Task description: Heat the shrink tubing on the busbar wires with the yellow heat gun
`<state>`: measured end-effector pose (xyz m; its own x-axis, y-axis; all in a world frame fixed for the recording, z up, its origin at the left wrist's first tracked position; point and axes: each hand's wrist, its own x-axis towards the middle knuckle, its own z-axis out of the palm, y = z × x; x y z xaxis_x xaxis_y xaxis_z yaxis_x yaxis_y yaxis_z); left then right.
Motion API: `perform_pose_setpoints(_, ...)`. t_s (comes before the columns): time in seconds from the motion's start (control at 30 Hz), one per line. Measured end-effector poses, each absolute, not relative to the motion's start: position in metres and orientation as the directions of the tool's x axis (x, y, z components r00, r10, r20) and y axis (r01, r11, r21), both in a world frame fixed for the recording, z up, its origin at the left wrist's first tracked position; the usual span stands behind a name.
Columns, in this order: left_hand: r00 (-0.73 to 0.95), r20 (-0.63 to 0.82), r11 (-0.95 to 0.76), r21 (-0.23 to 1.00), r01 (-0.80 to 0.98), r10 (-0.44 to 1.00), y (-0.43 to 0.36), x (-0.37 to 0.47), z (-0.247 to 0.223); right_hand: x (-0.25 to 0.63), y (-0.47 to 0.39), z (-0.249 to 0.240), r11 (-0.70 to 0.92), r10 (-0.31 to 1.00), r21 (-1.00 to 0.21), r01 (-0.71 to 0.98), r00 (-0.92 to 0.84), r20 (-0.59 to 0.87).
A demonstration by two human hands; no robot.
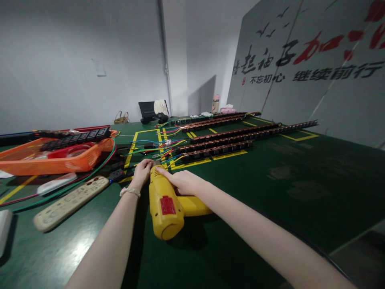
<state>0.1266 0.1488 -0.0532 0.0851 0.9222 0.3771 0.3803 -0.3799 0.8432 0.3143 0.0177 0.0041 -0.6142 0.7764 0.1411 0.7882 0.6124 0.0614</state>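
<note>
A yellow heat gun with a red label lies on its side over the green table, its nozzle pointing away from me. My right hand is on the front of its body, with a finger stretched along the top near the nozzle. Beside the nozzle, my left hand has its fingers pressed together; what they hold is too small to make out. Just beyond both hands, coloured wires run from the ends of long black strips with copper-coloured edges.
An orange basket holding black sockets stands at the left. Nearer me lie a beige power strip and a white object. Green and red wires cross the left side. A bottle and a tissue pack stand at the back.
</note>
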Motion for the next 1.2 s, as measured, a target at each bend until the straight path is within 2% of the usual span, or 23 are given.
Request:
perform_pose_setpoints(0.4,0.118,0.379,-0.394,0.831,0.394,0.918,0.147,0.127,-0.05,0.319,0.022,-0.003,0.606,0.791,0.007,0.796,-0.603,0.106)
perform_pose_setpoints(0.77,0.072,0.288,-0.296,0.907,0.301,0.955,0.147,0.131,-0.054,0.329,0.014,0.004,0.577,0.817,-0.058,0.815,-0.575,0.051)
perform_pose_setpoints(1.2,0.053,0.27,-0.273,0.915,0.298,0.961,0.139,0.134,-0.047,0.367,-0.002,0.013,0.445,0.891,0.051,0.894,-0.448,0.072)
